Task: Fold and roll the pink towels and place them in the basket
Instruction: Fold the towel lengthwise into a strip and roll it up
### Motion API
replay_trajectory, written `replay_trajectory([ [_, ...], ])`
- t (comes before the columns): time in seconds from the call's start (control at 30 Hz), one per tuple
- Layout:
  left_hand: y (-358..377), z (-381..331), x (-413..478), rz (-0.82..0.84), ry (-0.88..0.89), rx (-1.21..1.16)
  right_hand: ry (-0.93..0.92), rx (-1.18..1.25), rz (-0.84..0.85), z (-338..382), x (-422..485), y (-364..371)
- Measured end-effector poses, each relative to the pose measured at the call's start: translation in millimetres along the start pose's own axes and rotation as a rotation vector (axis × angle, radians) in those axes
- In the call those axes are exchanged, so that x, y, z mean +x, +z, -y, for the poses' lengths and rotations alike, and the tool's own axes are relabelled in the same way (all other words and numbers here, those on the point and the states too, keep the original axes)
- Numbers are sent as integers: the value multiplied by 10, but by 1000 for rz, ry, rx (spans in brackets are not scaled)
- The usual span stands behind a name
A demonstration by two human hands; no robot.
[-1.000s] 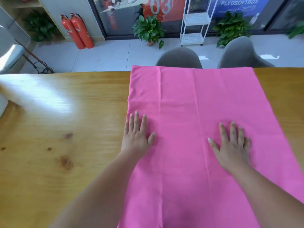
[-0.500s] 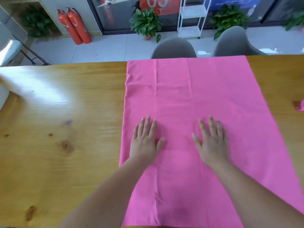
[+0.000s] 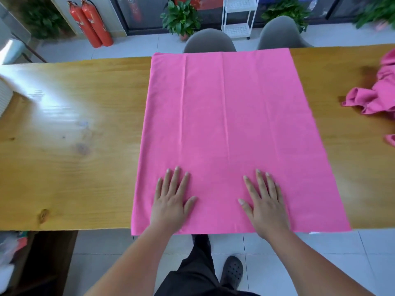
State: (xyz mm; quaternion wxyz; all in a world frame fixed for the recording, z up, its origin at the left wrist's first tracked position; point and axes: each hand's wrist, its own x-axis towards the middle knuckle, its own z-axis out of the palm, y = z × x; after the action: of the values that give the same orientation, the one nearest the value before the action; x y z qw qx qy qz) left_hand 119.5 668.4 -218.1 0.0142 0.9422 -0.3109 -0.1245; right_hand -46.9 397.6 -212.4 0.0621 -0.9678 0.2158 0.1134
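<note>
Under both flat hands (image 3: pixel 220 208): pink towel (image 3: pixel 230 124), near edge.

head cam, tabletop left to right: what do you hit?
White ribbed object at the edge → left hand → right hand → crumpled pink towels. Both hands rest flat on the spread pink towel.

We seem to be in an office or commercial lobby. We see a long wooden tabletop (image 3: pixel 64 150), two grey shell chairs (image 3: pixel 209 42) and a pale tiled floor (image 3: pixel 136 47). Two red fire extinguishers (image 3: pixel 97 26), potted plants (image 3: pixel 181 19) and a white shelf trolley (image 3: pixel 236 29) stand along a dark glass front (image 3: pixel 141 13).
</note>
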Motion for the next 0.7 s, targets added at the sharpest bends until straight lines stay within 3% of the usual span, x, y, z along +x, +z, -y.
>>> replay_trajectory([
  [0.13, 83, 159, -282, 7, -53, 12, 31, 1, 4, -366, -307, 91],
  [0.27, 34, -75, -243, 74, -154, -7, 187, 22, 29, -436, -422, 71],
  [0.4, 4, -396, -500, 135, -204, -11, 230, 34, 99, -429, -540, -22],
  [0.57, -61, -245, -630, 190, -300, -42, 257, 39, 190, -842, -782, -196],
  [0.7, -177, -303, -467, 286, -330, -77, 305, 121, 272, -769, -731, -389],
])
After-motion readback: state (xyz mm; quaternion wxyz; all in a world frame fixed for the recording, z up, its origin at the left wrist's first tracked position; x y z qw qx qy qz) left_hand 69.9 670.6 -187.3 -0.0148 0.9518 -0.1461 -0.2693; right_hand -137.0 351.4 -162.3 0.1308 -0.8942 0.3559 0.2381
